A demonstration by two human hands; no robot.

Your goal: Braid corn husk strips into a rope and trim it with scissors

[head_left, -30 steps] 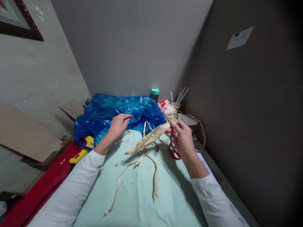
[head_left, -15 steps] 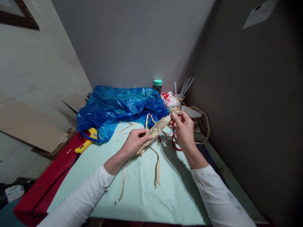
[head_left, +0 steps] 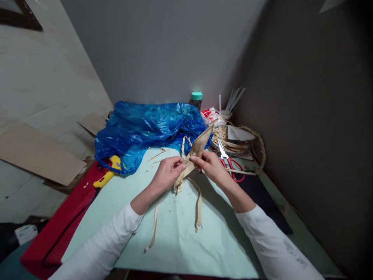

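A pale, dry, leaf-like strip (head_left: 201, 143), perhaps husk, slants up and away over the middle of the table. My left hand (head_left: 166, 173) pinches its lower part, fingers closed. Close beside it, my right hand (head_left: 212, 166) grips the same strip between thumb and fingers. The strip's far end sticks up free past my right hand. Narrow tails (head_left: 198, 206) of the same material hang or lie below my hands, and a thin braided piece (head_left: 183, 146) rises behind them. Red-handled scissors (head_left: 230, 163) lie just right of my right hand.
A blue plastic bag (head_left: 151, 124) covers the table's back. Left of the pale green sheet (head_left: 175, 249) lies a yellow glue gun (head_left: 109, 173) with a black cord. At the back right stand a green-capped jar (head_left: 196, 99), a cup of white sticks (head_left: 226, 114) and a basket with a braided handle (head_left: 263, 149).
My right hand has slid down the strip toward my left hand, letting the far end stand free. The scissors and basket now show more fully.
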